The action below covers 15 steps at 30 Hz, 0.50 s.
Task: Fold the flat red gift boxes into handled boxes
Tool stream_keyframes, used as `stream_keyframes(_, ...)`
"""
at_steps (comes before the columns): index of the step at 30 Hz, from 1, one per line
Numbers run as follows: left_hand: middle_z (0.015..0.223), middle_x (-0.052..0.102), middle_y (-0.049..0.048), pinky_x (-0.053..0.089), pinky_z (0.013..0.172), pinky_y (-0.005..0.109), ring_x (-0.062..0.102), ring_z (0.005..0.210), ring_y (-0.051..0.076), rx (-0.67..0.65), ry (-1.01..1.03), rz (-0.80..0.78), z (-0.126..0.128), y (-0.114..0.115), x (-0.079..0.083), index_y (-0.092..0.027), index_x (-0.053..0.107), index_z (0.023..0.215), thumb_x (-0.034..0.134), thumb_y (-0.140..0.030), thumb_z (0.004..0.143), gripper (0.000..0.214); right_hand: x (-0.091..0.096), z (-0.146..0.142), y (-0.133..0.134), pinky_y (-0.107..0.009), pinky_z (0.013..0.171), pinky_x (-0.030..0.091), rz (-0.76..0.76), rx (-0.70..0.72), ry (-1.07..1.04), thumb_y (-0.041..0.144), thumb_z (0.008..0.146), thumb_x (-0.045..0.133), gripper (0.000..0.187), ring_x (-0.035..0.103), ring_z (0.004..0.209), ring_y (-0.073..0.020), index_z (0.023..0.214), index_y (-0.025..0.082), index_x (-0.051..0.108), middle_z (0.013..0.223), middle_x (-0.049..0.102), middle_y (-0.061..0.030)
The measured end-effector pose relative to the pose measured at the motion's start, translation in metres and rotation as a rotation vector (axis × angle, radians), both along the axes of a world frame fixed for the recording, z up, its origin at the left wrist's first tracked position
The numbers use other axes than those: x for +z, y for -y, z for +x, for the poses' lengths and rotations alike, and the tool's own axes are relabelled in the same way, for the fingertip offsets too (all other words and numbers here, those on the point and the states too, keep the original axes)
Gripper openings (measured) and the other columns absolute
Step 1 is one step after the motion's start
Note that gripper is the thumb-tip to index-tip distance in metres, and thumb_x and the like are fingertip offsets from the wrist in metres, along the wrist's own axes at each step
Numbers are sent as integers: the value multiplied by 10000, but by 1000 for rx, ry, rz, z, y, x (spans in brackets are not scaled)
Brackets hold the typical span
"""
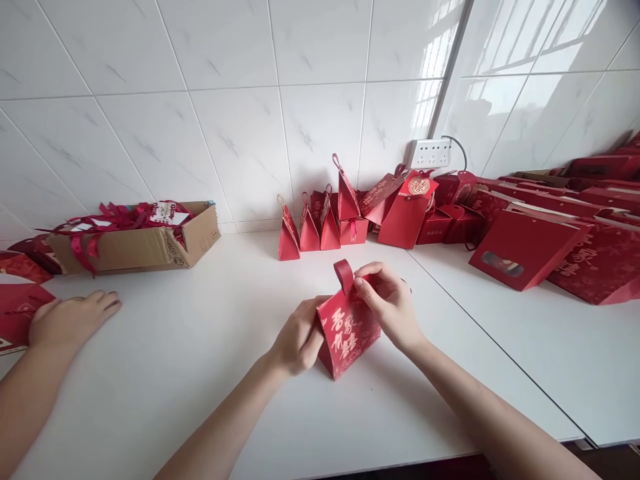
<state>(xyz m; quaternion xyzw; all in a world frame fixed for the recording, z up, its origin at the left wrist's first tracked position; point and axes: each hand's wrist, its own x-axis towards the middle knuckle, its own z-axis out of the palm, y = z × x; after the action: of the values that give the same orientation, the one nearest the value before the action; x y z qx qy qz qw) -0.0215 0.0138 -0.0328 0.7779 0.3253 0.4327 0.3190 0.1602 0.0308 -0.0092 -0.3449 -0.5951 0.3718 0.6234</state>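
Note:
A small red folded gift box [347,337] with gold characters stands on the white table [210,373] in front of me. My left hand [299,340] is closed around the box's left side. My right hand [387,300] pinches the top of the box beside its red loop handle [344,275]. The fingers of both hands are pressed on the card.
Another person's hand [70,319] lies flat at the far left, next to flat red cards [17,307]. A cardboard box [145,243] of red ribbons sits behind it. Finished red boxes [320,227] line the tiled wall. Larger red bags [525,247] crowd the right. A wall socket [430,153] hangs above them.

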Motion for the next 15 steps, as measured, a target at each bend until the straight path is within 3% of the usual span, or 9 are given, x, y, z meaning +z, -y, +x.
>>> stream_keyframes(3, 1080, 684, 90, 495, 817, 394, 634, 951, 280, 32, 115, -105, 0, -1, 0, -216, 608, 1152, 439, -336, 906, 322, 0, -1, 2, -282, 639, 425, 57, -20, 77, 346, 858, 641, 131, 546, 682, -145, 811, 228, 610, 788, 620, 3)
stream_keyframes(6, 1011, 704, 73, 499, 755, 361, 642, 899, 256, 133, 307, -177, -2, -4, 4, -195, 619, 1078, 449, -311, 851, 307, 1, -1, 3, -282, 646, 431, 127, -26, 120, 303, 859, 636, 88, 564, 706, -150, 812, 231, 614, 805, 623, -1)
stream_keyframes(11, 1017, 669, 90, 492, 890, 384, 621, 1000, 250, 261, 480, 133, -4, -5, 11, -192, 612, 986, 535, -311, 832, 209, 2, -3, 6, -270, 599, 438, 162, -19, 143, 272, 858, 622, 83, 564, 666, -145, 793, 228, 596, 761, 620, 2)
stream_keyframes(15, 895, 615, 45, 539, 753, 312, 622, 877, 187, 294, 391, 382, 1, -2, 12, -213, 526, 873, 650, -205, 815, 137, 2, -6, 7, -268, 619, 476, 195, 3, 155, 238, 860, 600, 62, 587, 678, -141, 814, 224, 560, 768, 635, 2)
